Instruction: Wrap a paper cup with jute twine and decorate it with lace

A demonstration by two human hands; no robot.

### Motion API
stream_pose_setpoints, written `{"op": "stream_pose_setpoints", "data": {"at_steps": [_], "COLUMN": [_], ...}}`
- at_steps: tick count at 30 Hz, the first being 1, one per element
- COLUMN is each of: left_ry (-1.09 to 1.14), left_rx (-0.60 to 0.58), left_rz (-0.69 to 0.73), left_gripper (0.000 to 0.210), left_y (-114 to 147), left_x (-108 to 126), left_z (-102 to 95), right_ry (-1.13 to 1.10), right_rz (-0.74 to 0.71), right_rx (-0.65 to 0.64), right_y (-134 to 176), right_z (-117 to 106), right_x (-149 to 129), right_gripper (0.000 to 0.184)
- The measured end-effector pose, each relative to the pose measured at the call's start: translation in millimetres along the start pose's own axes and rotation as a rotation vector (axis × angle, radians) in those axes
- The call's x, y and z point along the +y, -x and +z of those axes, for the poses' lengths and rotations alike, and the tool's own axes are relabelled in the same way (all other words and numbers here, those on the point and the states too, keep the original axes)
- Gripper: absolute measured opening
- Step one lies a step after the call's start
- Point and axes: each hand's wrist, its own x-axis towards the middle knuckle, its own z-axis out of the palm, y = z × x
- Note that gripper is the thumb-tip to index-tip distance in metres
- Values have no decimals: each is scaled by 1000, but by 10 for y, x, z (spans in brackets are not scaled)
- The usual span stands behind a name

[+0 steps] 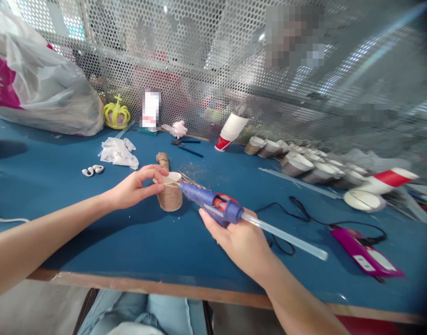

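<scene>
A small cup [170,201] with a white inside and a brown, burlap-like covering stands upright on the blue table. My left hand [135,187] is closed at its left rim, thumb and fingers on the edge; a thin pale strand runs across the rim there. My right hand [244,239] grips a blue hot glue gun [199,193], its nozzle at the right side of the cup's rim. From the gun's back end sticks a long clear glue stick [286,236]. Just behind the cup lies a roll of brown twine [163,159].
Pliers [187,146], stacked paper cups [230,130] and several covered cups [297,165] line the back by the perforated metal screen [185,56]. At left are a plastic bag [53,88], a yellow crown [116,114], crumpled white plastic [117,152] and white earbuds [92,170]. A black cable [300,209] and purple packet [365,253] lie right.
</scene>
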Motion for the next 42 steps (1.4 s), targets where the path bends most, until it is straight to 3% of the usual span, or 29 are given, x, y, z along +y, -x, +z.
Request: {"op": "stream_pose_setpoints", "data": {"at_steps": [12, 31, 42], "left_ry": [5, 95, 105], "left_rx": [-35, -48, -58], "left_rz": [-10, -70, -113], "left_gripper": [14, 18, 23], "left_y": [-5, -1, 7], "left_x": [25, 35, 33], "left_z": [-23, -28, -36], "right_ry": [1, -203, -333], "right_rz": [23, 243, 393], "right_rx": [-2, -106, -197], "right_y": [30, -8, -62], "right_z": [-5, -46, -59], "right_x": [48, 83, 124], "right_gripper": [29, 37, 30]}}
